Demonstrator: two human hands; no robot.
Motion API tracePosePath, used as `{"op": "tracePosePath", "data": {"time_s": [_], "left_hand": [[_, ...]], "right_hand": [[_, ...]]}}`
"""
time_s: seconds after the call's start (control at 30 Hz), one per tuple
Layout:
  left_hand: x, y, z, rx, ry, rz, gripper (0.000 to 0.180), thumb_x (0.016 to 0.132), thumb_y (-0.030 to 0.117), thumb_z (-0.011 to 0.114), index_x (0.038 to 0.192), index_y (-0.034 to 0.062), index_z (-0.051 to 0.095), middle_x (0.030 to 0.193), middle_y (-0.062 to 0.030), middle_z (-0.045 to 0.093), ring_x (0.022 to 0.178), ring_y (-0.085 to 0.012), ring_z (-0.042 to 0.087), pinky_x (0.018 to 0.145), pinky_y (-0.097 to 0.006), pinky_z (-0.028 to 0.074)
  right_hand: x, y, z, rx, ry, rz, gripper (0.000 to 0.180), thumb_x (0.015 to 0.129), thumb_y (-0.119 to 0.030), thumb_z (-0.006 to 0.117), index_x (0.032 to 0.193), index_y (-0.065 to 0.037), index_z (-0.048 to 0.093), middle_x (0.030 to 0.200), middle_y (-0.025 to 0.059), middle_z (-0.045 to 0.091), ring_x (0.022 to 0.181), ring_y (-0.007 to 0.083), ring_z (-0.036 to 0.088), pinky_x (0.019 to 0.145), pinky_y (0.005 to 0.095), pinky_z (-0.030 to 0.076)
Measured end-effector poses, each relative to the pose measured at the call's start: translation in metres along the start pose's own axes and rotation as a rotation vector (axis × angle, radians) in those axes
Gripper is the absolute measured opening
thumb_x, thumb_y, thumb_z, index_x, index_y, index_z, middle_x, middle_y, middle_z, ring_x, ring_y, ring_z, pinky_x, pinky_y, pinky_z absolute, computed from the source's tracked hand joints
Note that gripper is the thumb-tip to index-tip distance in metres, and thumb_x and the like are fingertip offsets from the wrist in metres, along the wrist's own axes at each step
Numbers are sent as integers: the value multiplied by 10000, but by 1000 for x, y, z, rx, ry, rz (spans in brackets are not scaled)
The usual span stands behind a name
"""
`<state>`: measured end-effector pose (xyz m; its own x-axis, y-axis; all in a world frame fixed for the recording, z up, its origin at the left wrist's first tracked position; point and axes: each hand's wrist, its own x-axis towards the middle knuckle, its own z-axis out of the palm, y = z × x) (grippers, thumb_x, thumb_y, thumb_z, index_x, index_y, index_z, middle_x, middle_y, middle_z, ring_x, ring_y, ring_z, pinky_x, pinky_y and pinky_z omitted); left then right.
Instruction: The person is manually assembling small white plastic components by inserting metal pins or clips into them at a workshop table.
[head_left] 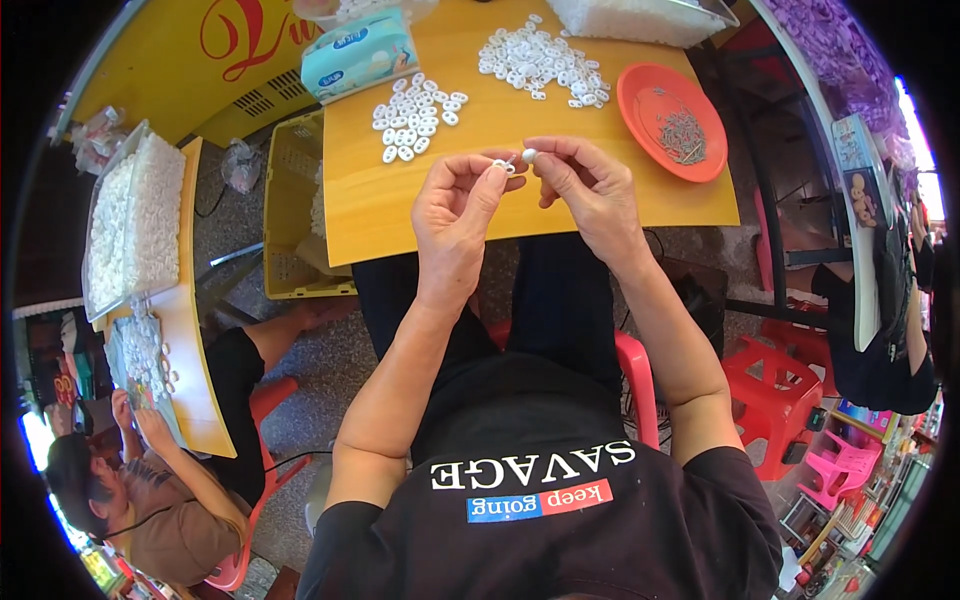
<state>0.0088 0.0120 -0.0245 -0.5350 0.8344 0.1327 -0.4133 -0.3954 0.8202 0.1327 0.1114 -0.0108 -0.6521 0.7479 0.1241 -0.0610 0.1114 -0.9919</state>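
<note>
My left hand (455, 205) pinches a small white plastic ring piece (503, 165) between thumb and forefinger, just above the front of the yellow table (370, 205). My right hand (585, 185) holds a small white round bead-like part (529, 155) at its fingertips, almost touching the ring piece. On the table beyond lie two loose piles of white ring pieces, one at the left (415, 115) and one at the middle (545, 62). An orange plate (645, 95) with thin metal pins (682, 133) sits at the right.
A pack of tissues (358, 52) and a tray of white parts (640, 18) stand at the table's far edge. A yellow crate (290, 215) is on the floor at left. Another person (150, 490) works at a side table with white parts (130, 220). Red stools (775, 390) stand at right.
</note>
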Motion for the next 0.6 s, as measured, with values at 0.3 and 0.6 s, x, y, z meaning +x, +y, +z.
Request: {"op": "tracePosePath", "data": {"time_s": [0.3, 0.6], "left_hand": [[-1, 0, -1, 73, -15, 18, 95, 951, 44, 592, 1027, -1, 558, 1060, -108, 636, 948, -130, 619, 864, -279, 514], [-3, 11, 3, 68, -30, -102, 105, 964, 78, 572, 1027, -4, 559, 907, -107, 661, 829, -180, 661, 814, -335, 541]], "right_hand": [[0, -5, 4, 178, 73, 44, 259, 938, -114, 640, 1150, 35, 636, 915, 48, 670, 757, 86, 618, 702, 227, 525], [-5, -14, 4, 290, -7, 67, 259, 938, -96, 637, 1158, 39, 628, 917, 37, 662, 781, 85, 598, 727, 242, 519]]}}
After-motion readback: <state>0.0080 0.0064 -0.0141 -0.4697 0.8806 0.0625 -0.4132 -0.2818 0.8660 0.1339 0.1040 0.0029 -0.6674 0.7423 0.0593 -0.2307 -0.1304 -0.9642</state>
